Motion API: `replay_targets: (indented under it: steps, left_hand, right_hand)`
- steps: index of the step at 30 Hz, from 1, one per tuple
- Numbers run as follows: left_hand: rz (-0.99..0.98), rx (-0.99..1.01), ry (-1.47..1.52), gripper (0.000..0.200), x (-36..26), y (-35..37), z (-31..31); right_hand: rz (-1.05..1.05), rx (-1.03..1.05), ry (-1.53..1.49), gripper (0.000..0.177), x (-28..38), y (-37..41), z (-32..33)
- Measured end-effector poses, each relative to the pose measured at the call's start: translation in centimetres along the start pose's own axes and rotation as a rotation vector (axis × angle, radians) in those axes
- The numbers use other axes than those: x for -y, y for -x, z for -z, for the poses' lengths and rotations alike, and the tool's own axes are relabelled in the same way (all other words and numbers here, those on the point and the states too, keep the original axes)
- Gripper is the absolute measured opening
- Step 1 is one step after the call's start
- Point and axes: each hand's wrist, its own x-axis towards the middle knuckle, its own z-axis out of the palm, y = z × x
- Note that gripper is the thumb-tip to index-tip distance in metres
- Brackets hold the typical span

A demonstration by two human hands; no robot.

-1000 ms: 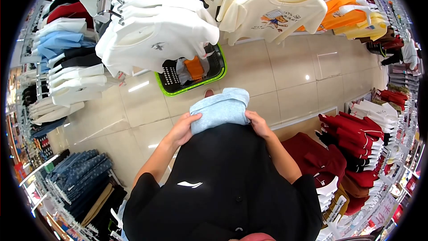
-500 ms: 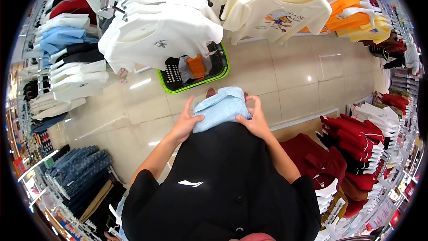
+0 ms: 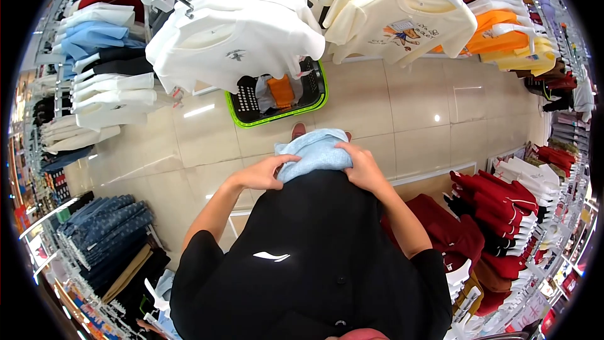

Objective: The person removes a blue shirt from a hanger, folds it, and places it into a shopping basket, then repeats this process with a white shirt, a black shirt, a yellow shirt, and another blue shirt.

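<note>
Light-blue garment [image 3: 318, 151], loosely folded into a bundle, is held in both hands in front of the person's waist, above a broad floor of glossy beige tiles [image 3: 421, 94]. Largest around it are the clothes on hangers: white T-shirts [image 3: 233, 34] with a small dark print on the front one, ahead and to the left, and cream T-shirts [image 3: 390, 16] with a colourful printed figure, ahead and to the right. Next comes the person's black short-sleeved shirt [image 3: 308, 233], whose front the bundle's near edge meets in view. Dark red garments [image 3: 494, 198] hang on the right; blue denim clothes [image 3: 107, 226] hang on the left. A black shopping basket with a bright green rim [image 3: 251, 124] stands on the floor beyond the bundle, partly under the white T-shirts, with orange and grey cloth [image 3: 281, 90] inside. The left hand [image 3: 259, 174] has thumb and fingers clamped on the garment's left edge; the right hand [image 3: 363, 169] grips its right edge, the fingertips underneath hidden. Smallest, reddish shoes [image 3: 298, 130] peek out past the bundle.
</note>
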Motion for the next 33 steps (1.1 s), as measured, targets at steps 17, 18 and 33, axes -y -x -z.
replay_targets:
  steps: [17,18,33]
  left_hand:
    - [-0.318,-0.592,-0.081,0.019,5.9,-3.6,2.6]
    - [-0.442,-0.69,-0.233,0.017,5.8,-3.8,2.9]
    - [-0.073,-0.377,1.137,0.052,-0.9,-6.6,2.2]
  right_hand:
    - [-0.119,-0.046,-0.475,0.043,-4.0,-3.0,1.1]
    - [-0.118,-0.054,-0.546,0.042,-4.0,-3.4,1.1]
    - [-0.489,-0.091,-1.205,0.047,-1.3,-7.0,2.9]
